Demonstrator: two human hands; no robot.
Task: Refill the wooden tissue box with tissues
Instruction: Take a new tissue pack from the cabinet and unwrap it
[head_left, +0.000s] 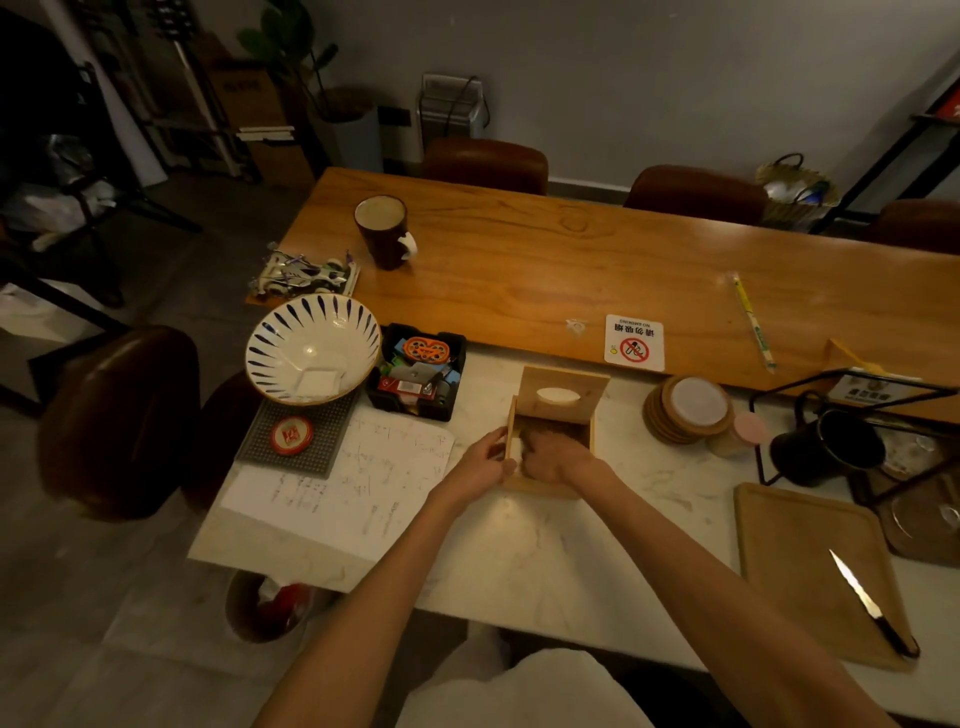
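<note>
A dim room; the pale marble surface (519, 561) carries the wooden tissue box (545, 486), its lid (563, 395) tilted open just beyond both hands. The left hand (485, 460) grips the box's left wall from outside. The right hand (553, 457) reaches inside, fingers curled on white tissues (514, 449) between the hands.

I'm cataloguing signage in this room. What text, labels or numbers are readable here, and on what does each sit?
"NO SMOKING", with the Chinese "请勿吸烟" and a red prohibition symbol: on the white no-smoking sign lying on the wooden table, upside down to the camera.
Red round tin lid: a white mark, too blurred to read.
Paper sheet: faint handwriting, too small to read.
Small stand-up sign at the right: unreadable.
Chopstick wrapper: print unreadable.
</note>
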